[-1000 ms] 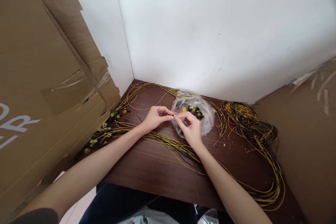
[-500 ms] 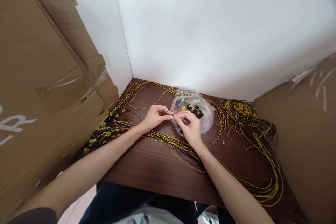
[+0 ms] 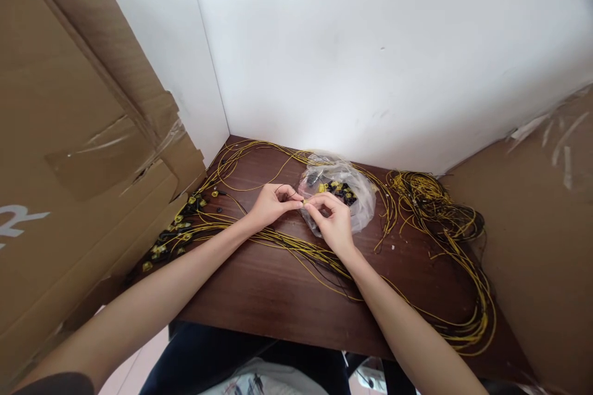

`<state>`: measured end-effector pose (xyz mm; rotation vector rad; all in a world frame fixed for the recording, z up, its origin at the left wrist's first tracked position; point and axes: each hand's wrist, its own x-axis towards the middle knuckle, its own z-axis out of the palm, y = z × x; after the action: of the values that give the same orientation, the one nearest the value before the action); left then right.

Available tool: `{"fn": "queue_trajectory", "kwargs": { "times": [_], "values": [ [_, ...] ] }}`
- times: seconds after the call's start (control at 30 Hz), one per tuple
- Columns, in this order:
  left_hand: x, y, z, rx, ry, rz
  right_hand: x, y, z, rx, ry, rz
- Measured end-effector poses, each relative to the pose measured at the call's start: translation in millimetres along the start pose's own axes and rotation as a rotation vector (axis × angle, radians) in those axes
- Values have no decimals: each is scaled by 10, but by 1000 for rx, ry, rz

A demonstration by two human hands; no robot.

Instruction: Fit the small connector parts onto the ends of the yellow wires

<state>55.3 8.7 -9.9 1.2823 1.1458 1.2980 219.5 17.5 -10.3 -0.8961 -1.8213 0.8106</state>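
My left hand (image 3: 269, 206) is closed in a pinch on a thin dark wire (image 3: 286, 186), which loops up over its fingers. Opposite it, my right hand (image 3: 334, 221) pinches a small yellow piece (image 3: 304, 201). The fingertips of both hands meet at this piece, and most of it is hidden by them. Just behind my right hand lies an open clear plastic bag (image 3: 365, 205) holding small yellow and black parts (image 3: 345, 190). Under my forearms, a bundle of yellow and black wires (image 3: 296, 245) runs across the brown table (image 3: 259, 296).
Wire ends with yellow and black connectors (image 3: 160, 249) are heaped at the left, against a cardboard sheet (image 3: 92, 197). A tangled wire coil (image 3: 426, 197) lies at the right, near another cardboard piece (image 3: 542, 228). A white wall (image 3: 324, 62) closes off the back.
The view has shifted slightly. Both hands keep their pinch at nearly the same spot, and the yellow piece shows a little less between the fingertips.
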Motion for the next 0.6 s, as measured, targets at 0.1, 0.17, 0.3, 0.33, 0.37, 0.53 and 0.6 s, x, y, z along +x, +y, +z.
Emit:
{"fn": "queue_trajectory", "kwargs": {
  "times": [0.1, 0.17, 0.3, 0.33, 0.37, 0.53, 0.6],
  "values": [
    [2, 27, 11, -27, 0, 1, 31, -32, -63, -20, 1, -45],
    [6, 40, 15, -41, -3, -3, 57, -41, -126, -38, 42, -64],
    [14, 47, 16, -41, -11, -16, 103, -11, -261, -54, 183, -16],
    [13, 48, 17, -36, -12, -18, 112, 2, -292, -55, 217, 5],
    [12, 49, 18, -32, -12, -18, 119, 17, -322, -55, 247, 25],
    [1, 51, 18, -33, -18, -13, 146, 96, -446, 29, 327, 149],
    [2, 50, 16, -33, -20, -16, 153, 129, -481, 63, 333, 185]
  ]
}}
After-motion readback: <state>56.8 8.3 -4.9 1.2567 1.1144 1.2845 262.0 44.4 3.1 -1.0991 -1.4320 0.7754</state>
